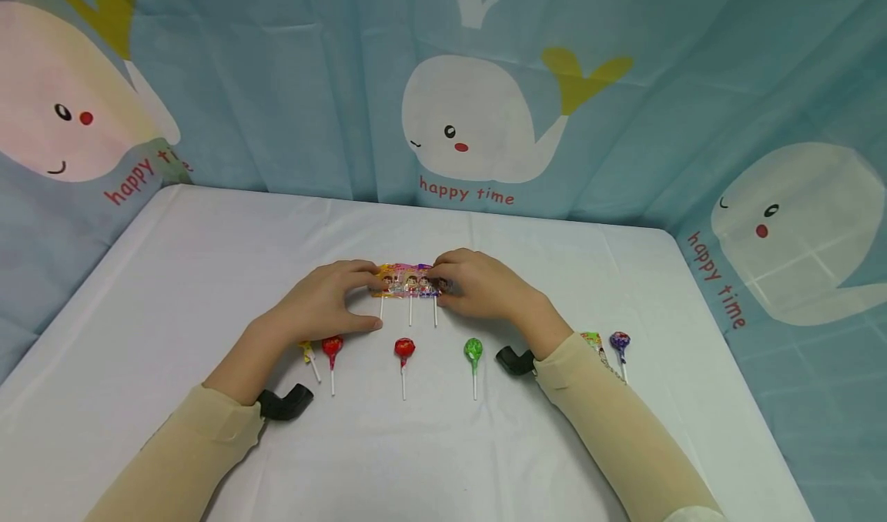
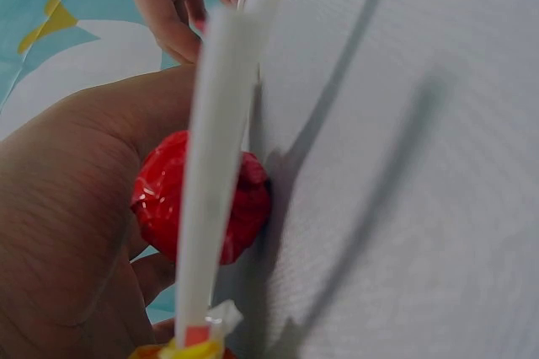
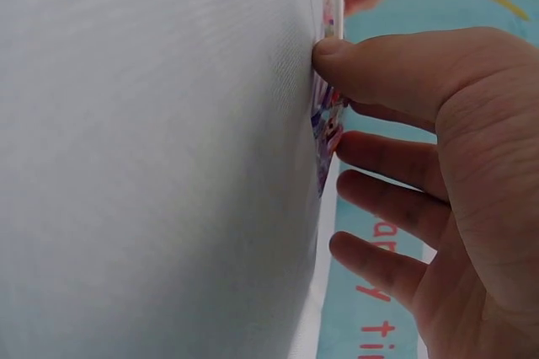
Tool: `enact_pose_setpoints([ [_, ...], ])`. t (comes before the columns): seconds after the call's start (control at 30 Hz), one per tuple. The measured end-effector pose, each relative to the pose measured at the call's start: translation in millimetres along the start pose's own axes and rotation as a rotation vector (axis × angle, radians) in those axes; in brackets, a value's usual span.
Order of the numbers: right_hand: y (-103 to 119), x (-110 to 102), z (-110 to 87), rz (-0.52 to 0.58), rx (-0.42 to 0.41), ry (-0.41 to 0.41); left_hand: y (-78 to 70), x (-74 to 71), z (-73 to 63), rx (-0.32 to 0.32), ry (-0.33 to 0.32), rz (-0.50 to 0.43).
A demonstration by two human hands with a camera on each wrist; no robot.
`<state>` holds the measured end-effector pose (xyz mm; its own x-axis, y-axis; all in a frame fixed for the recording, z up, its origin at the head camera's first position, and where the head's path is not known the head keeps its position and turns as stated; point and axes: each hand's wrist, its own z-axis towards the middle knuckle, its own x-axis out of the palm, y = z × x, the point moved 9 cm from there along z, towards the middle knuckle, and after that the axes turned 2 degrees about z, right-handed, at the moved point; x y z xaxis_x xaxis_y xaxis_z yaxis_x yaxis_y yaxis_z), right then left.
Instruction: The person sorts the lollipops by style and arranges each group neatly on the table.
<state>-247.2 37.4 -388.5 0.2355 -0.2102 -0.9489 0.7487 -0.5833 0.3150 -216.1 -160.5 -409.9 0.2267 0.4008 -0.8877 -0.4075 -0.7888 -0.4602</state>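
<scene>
Several flat lollipops in clear, printed wrappers point(image 1: 410, 281) lie side by side in a row, sticks toward me. At the row's left end, my left hand point(image 1: 329, 300) touches the yellow-edged wrapper with its fingertips, its thumb apart near the leftmost stick. On the other end my right hand point(image 1: 481, 283) pinches the purple wrapper point(image 3: 327, 127) between thumb and fingers, partly covering it. Near my left wrist are a red round lollipop point(image 1: 333, 346) and a yellow-wrapped one point(image 1: 306, 350). Another red lollipop point(image 1: 404, 347) and a green lollipop point(image 1: 473, 349) lie in front of the row.
Beyond my right sleeve point(image 1: 610, 422) lie a purple lollipop point(image 1: 620, 341) and a green-yellow wrapper point(image 1: 594, 342), partly hidden by the sleeve. Black wrist mounts point(image 1: 286, 403) sit under both wrists. A blue whale-print curtain point(image 1: 291, 106) stands behind the white tabletop point(image 1: 229, 237).
</scene>
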Motion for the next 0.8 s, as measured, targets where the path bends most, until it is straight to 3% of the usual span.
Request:
enact_pose_setpoints([
  [0.8, 6.8, -7.1, -1.2, -0.040, -0.024, -0.012, -1.5, -0.7, -0.1, 0.006, -0.004, 0.005],
])
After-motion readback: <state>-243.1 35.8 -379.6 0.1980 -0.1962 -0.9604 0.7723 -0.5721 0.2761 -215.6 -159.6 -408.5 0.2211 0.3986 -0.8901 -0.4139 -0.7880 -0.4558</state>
